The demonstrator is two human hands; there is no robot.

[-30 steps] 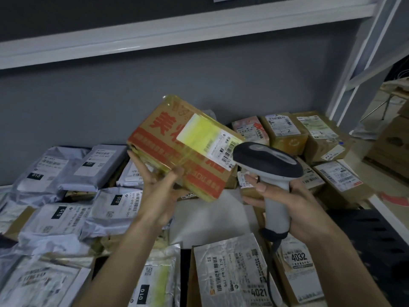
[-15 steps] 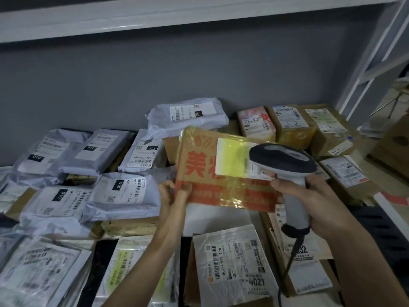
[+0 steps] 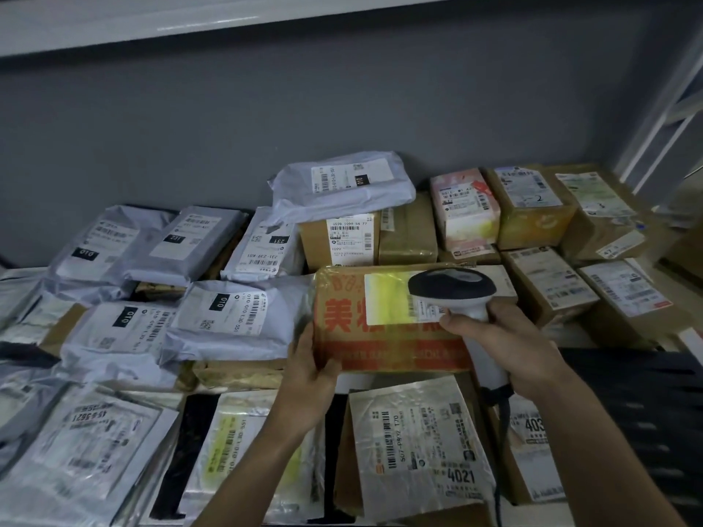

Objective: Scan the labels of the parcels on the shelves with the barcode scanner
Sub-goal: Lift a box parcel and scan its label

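Two bare forearms rise from the bottom edge toward mid-frame. Nearest, lower centre: a silver-wrapped parcel (image 3: 418, 446) lying flat, label facing up, marked 4021. Lower left: a spread of grey and clear poly mailers (image 3: 87, 443), overlapping.

Centre of frame: left hand (image 3: 310, 368) grips the lower left corner of a brown carton with red print (image 3: 380, 336), thumb on the front face, fingers behind the edge. Carton rests among the other parcels, face tilted up toward the camera. Its white label with a yellow smear (image 3: 395, 302) sits on the upper half, partly hidden by the scanner head.

Centre right: right hand (image 3: 506, 348) wrapped round the white handle of the barcode scanner (image 3: 456, 294); dark head sits over the right part of the label, just beside or touching it, cannot tell which. Black cable (image 3: 501, 424) drops from the handle base.

Further back: grey mailers (image 3: 228, 313) at middle left, one white mailer (image 3: 342, 188) on top of a brown box (image 3: 338, 237). Upper right: a row of taped cardboard boxes (image 3: 532, 207) against the grey wall (image 3: 266, 116). White shelf edge (image 3: 152, 20) crosses the top.
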